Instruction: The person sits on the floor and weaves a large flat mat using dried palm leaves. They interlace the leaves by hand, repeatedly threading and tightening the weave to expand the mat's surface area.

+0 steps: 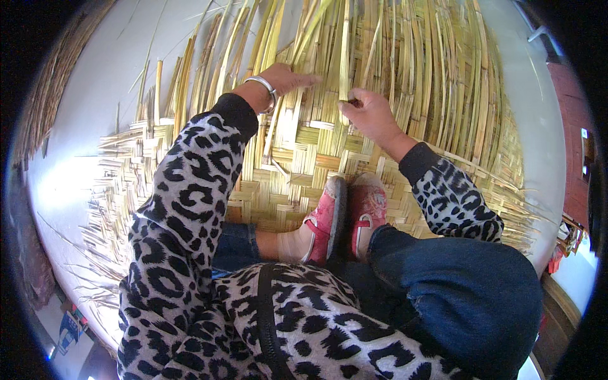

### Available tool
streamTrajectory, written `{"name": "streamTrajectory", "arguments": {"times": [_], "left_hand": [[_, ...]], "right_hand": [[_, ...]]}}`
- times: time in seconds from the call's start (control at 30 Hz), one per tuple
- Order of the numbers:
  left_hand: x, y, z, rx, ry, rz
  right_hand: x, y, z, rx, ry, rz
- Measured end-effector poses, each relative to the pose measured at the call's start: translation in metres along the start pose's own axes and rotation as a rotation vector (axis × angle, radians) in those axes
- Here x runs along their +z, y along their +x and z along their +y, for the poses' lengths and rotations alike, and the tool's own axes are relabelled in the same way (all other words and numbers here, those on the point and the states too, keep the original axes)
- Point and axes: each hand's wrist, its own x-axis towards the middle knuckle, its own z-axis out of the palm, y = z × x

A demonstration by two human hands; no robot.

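Around our grip, smooth pale-grey floor [76, 120] borders the woven yellow-green cane mat [316, 152] beneath, frayed-edged, with more bare room leftward than rightward. Our right hand [376, 120] closely pinches a flat pale-yellow strip [344, 57] extending ahead; we cannot tell whether our left hand [285, 79], fingers extended, holds anything.

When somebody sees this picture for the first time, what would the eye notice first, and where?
Probably the black-and-white spotted jacket, filling much of the lower picture, and the red shoes near the middle. The woven mat around the shoes would come next, with pale strips fanning to the top edge. Above the shoes, the left hand, with a silver bracelet, and the right hand are at these strips.
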Motion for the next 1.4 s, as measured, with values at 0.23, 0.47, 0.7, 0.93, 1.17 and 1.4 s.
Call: {"name": "streamTrajectory", "arguments": {"times": [0.23, 0.47, 0.7, 0.93, 1.17, 1.4], "left_hand": [[0.021, 0.010, -0.010, -0.015, -0.433, 0.025], [0.020, -0.001, 0.009, -0.117, -0.402, -0.020], [0.030, -0.011, 0.011, -0.034, -0.460, 0.073], [0.030, -0.033, 0.007, 0.082, -0.851, -0.119], [0.027, -0.052, 0.006, 0.177, -1.115, -0.114], [0.035, -0.067, -0.023, 0.124, -1.539, 0.227]], "right_hand": [[0.004, -0.001, 0.001, 0.039, 0.098, 0.053], [0.005, 0.000, 0.009, -0.034, 0.058, 0.096], [0.011, 0.004, 0.009, 0.124, 0.138, 0.094], [0.016, -0.006, -0.011, -0.060, -0.016, 0.027], [0.013, -0.003, -0.016, -0.138, -0.083, -0.098], [0.022, -0.015, -0.006, -0.185, -0.137, 0.092]]}}
